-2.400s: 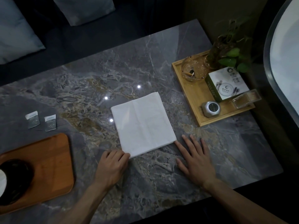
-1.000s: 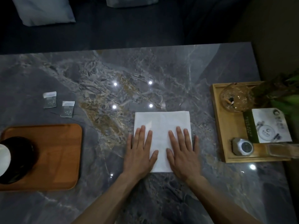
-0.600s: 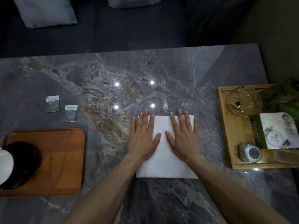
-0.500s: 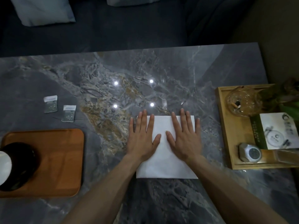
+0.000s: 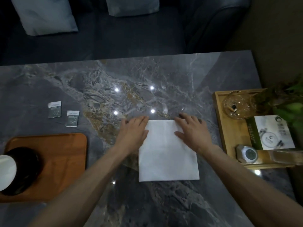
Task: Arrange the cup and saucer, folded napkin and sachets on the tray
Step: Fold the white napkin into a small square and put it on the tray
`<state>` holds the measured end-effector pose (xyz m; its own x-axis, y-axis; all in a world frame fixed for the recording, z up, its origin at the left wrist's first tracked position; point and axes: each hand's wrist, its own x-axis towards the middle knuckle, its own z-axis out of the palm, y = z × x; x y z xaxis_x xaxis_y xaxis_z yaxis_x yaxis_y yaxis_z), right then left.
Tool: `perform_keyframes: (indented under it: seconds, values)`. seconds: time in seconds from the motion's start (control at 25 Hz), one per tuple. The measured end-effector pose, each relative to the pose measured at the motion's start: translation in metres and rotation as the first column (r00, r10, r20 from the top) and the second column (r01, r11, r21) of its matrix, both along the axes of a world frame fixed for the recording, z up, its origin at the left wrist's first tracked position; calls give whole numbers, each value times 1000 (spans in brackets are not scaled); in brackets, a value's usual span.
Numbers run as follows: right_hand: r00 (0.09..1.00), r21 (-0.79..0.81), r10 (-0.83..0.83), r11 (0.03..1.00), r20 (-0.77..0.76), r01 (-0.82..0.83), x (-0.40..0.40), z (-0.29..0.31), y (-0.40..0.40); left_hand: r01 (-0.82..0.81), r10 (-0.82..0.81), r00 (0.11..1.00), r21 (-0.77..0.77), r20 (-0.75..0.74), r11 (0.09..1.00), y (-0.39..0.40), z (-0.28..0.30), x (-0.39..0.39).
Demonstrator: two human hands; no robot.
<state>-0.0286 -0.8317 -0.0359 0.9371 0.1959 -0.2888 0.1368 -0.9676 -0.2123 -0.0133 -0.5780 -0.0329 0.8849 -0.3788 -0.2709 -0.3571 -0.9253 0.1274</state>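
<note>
While both hands work at the far edge of the napkin, the grey marbled surface (image 5: 164,76) fills most of the view, with a dark sofa (image 5: 114,41) and pale cushions (image 5: 44,15) beyond it. Brown wooden tray (image 5: 65,153) sits at the near left of the surface; a dark saucer (image 5: 24,169) rests on its left part with a white cup (image 5: 6,171) on it, cut off by the frame edge. Light wooden tray (image 5: 229,138) sits at the right, holding a glass ashtray (image 5: 237,104), a green-and-white box (image 5: 272,133), a small round silver object (image 5: 247,154) and a clear holder, with a plant (image 5: 288,102) over its far corner. White napkin (image 5: 167,149) lies flat at centre, square, well apart from the brown tray. Left hand (image 5: 132,133) is at its far left corner, right hand (image 5: 193,131) at its far right corner, fingers spread and flat; grip of each loose, nothing clamped as far as shows, though fingertips at the edge are blurred. Two small sachets (image 5: 55,109) (image 5: 72,117) lie side by side on the surface, just beyond the brown tray's far edge, not touching it or each other.
</note>
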Motion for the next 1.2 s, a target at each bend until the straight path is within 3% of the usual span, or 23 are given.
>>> perform_keyframes:
  seconds: [0.24, 0.48, 0.76, 1.0, 1.2]
  values:
    - [997, -128, 22, 991, -68, -30, 27, 18, -10, -18, 18, 980, 0, -197, 1000, 4, 24, 41]
    - [972, -61, -81, 996, -222, 69, 25, 15, -9, -105, 104, 947, 12, -304, 994, -9, 22, 47]
    - [967, -3, -114, 993, -226, 117, 17, 22, -10, -209, 180, 944, -80, -275, 975, -12, 26, 41]
    - [946, 176, -175, 958, -274, 228, 7, 48, -18, -347, 235, 907, -305, -350, 887, -7, 41, 36]
    - [971, 222, -125, 960, -203, 170, -8, 76, -28, -263, 170, 952, -392, -256, 882, 7, 61, 16]
